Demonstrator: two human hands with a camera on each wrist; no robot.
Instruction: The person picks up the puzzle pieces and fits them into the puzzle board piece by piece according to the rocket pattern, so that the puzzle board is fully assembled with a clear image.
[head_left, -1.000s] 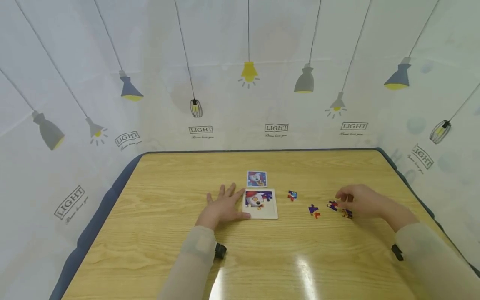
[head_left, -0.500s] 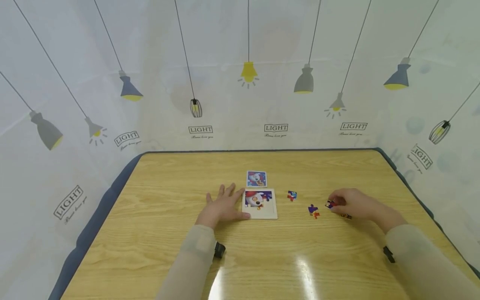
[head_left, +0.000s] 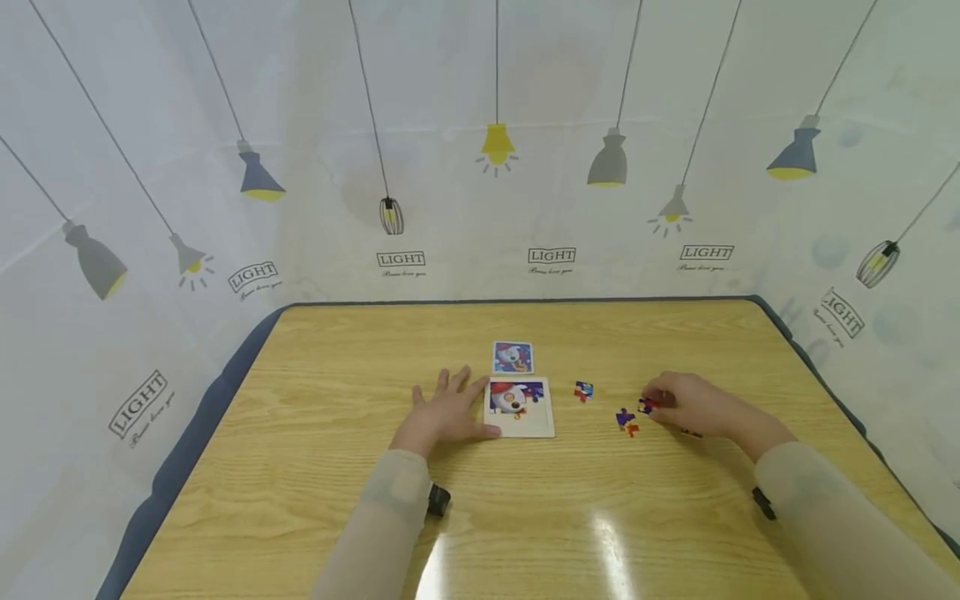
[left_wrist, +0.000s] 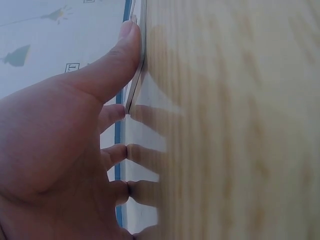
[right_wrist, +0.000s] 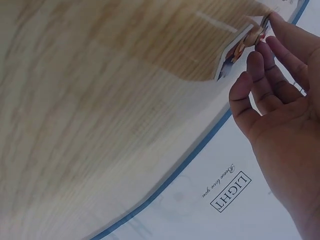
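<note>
My left hand [head_left: 446, 415] lies with its fingers spread on the table at the left side of a white puzzle board [head_left: 534, 425]. Its thumb rests on the board's edge, as the left wrist view shows. Part of a cartoon picture with a white face fills the board's upper area. Between thumb and index finger, my right hand [head_left: 693, 402] pinches a purple-and-red jigsaw piece [head_left: 646, 406], low over the table. Just left of it lies a purple-and-orange jigsaw piece [head_left: 626, 422]. Another dark piece [right_wrist: 234, 54] lies below the right hand, mostly hidden in the head view.
A small picture card [head_left: 513, 357] with the same cartoon lies behind the board. A blue-and-red jigsaw piece [head_left: 584, 391] sits right of the board. The wooden table [head_left: 360, 333] ends at a blue edge, with a lamp-printed white curtain [head_left: 450, 167] around it.
The right hand has taken hold of the purple-and-red piece and moved left with it, toward the purple-and-orange piece. My left hand has stayed in place on the board.
</note>
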